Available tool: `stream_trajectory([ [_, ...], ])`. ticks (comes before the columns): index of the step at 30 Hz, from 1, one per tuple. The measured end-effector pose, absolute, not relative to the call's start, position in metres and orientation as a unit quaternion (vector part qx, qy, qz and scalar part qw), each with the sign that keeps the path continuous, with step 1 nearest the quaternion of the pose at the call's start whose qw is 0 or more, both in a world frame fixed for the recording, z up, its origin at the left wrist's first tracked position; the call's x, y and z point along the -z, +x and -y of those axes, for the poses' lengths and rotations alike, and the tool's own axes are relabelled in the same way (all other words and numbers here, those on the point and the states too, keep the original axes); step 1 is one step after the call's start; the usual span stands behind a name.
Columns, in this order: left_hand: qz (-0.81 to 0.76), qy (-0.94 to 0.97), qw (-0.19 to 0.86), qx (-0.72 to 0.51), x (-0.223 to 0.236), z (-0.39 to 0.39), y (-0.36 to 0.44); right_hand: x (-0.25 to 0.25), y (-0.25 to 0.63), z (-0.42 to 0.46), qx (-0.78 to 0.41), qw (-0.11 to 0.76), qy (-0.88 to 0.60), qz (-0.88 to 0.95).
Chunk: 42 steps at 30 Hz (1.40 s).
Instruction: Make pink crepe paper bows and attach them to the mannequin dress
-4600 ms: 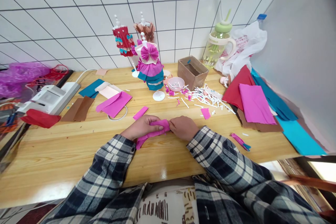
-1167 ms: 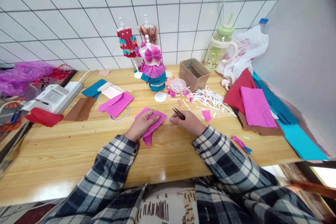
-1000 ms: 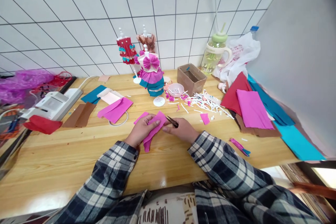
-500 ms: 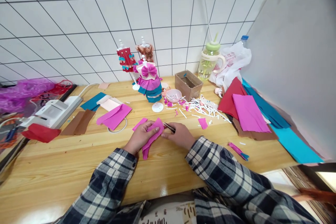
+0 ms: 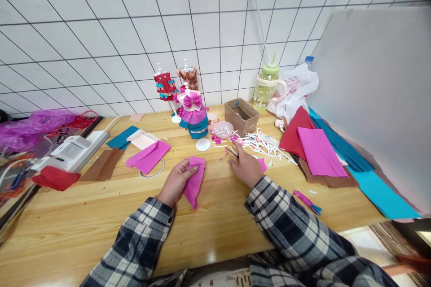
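Left hand (image 5: 175, 182) pinches pink piece (image 5: 195, 184) at seven o'clock; right hand (image 5: 247, 168), apart at five, grips pointed tool (image 5: 232, 152). Dressed figure (image 5: 193, 115), twelve o'clock from piece, looks largely trimmed; held piece is loose, apparently unfinished.

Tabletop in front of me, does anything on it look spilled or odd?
Yes: loose white strips lie scattered on the tabletop beyond the right hand, beside a pink bowl that holds similar strips. They look spilled, though they could simply be offcuts.
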<state>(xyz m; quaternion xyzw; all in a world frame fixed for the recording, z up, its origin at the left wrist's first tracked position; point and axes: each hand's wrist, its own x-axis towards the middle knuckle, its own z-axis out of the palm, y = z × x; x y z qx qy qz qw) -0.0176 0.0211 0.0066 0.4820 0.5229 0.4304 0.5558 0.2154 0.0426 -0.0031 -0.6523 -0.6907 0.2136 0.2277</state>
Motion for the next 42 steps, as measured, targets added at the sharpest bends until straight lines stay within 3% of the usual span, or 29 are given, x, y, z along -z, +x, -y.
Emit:
stream_trajectory([
  [3, -0.506, 0.587, 0.346, -0.528, -0.022, -0.015, -0.014, 0.01, 0.222, -0.052, -0.218, 0.281, -0.642, 0.68],
  [6, -0.451, 0.753, 0.186, -0.442, -0.027, -0.014, -0.01, 0.02, 0.228, -0.061, -0.202, 0.331, -0.613, 0.688],
  [10, -0.413, 0.859, 0.157, -0.259, -0.009, -0.025, -0.011, 0.024, 0.234, -0.065, -0.187, 0.346, -0.601, 0.696],
  [13, -0.438, 0.866, 0.129, -0.205, 0.0, -0.03, -0.015, 0.018, 0.231, -0.059, -0.218, 0.38, -0.564, 0.7],
  [15, -0.451, 0.863, 0.114, -0.198, -0.001, -0.027, -0.016, 0.016, 0.224, -0.054, -0.3, 0.393, -0.521, 0.696],
  [19, -0.444, 0.874, 0.116, -0.16, -0.009, -0.016, -0.015, 0.022, 0.208, -0.049, -0.59, 0.362, -0.441, 0.571],
  [21, -0.431, 0.882, 0.13, -0.14, -0.011, -0.013, -0.015, 0.028, 0.206, -0.052, -0.637, 0.37, -0.439, 0.516],
  [25, -0.4, 0.894, 0.133, -0.154, -0.012, -0.013, -0.016, 0.031, 0.214, -0.06, -0.408, 0.474, -0.513, 0.589],
  [28, -0.365, 0.902, 0.17, -0.156, -0.009, -0.013, -0.014, 0.026, 0.22, -0.06, -0.285, 0.452, -0.518, 0.667],
  [32, -0.343, 0.897, 0.24, -0.142, -0.005, -0.013, -0.012, 0.018, 0.215, -0.054, -0.233, 0.373, -0.456, 0.774],
  [36, -0.331, 0.891, 0.262, -0.163, -0.005, -0.012, -0.008, 0.02, 0.21, -0.053, -0.227, 0.347, -0.471, 0.778],
  [42, -0.432, 0.852, 0.175, -0.239, -0.013, -0.024, -0.029, 0.03, 0.218, -0.062, -0.244, 0.383, -0.571, 0.684],
])
